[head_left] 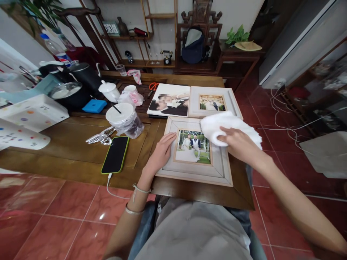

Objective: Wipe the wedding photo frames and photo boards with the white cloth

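A picture frame (pixel 195 171) with a pale, wide border lies flat near the table's front edge. Its photo (pixel 192 147) has two people in wedding clothes outdoors. On the frame's left border rests my left hand (pixel 160 153), fingers stretched out; its thumb is not clearly visible. A white cloth (pixel 217 124) is bunched in my right hand (pixel 238 144), which presses it over the frame's upper right corner. Behind lies a second pale frame (pixel 193 103) with a wedding photo, partly overlapped by the cloth. Beside it is a photo album or panel (pixel 169 101) with a wedding portrait.
Left of the frames are a phone (pixel 116 155) on a cable, keys (pixel 101 137), a lidded cup (pixel 123 119) with a straw, a blue box (pixel 94 105) and orange-handled scissors (pixel 153 87). A white teapot (pixel 108 91) and black kettle (pixel 86 77) stand farther back.
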Available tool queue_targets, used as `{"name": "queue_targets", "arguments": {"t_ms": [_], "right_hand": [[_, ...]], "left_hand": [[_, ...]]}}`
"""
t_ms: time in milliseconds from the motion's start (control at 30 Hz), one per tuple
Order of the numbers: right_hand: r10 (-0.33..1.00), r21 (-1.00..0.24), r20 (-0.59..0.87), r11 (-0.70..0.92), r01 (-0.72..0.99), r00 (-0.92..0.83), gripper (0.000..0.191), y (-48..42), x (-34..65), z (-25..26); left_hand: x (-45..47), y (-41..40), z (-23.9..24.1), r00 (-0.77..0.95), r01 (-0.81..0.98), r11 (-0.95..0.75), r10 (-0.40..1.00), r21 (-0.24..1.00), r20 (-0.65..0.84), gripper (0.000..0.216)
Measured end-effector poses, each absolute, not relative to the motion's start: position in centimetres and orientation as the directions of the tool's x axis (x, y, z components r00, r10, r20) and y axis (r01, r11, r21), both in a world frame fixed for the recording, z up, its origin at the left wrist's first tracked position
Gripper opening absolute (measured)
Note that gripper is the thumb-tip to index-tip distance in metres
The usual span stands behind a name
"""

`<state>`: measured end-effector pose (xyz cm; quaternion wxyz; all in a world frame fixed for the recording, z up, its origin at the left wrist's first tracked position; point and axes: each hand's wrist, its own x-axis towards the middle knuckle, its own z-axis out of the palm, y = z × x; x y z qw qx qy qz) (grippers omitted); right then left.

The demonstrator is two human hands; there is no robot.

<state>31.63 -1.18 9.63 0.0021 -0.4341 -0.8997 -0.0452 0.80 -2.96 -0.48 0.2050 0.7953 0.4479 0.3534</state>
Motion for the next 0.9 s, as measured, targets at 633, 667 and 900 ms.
{"name": "queue_targets", "arguments": {"t_ms": [633,667,900], "right_hand": [[0.661,0.111,0.164,0.725,0.680,-0.732,0.016,-2.6,18.8,3.2],[0.650,0.114,0.151,0.737,0.667,-0.744,0.014,-3.2,18.5,3.1],[0.523,0.080,0.090,0.844,0.530,-0.847,0.012,-8.3,19.9,4.2]], "left_hand": [[0.9,-4.1,1.2,0.381,0.552,-0.483,0.871,0.680,0.310,0.049],[0.9,-4.1,1.1,0.378,0.547,-0.486,0.870,0.681,0.317,0.049],[1.0,-3.7,0.7,0.362,0.613,-0.463,0.885,0.641,0.292,0.046]]}}
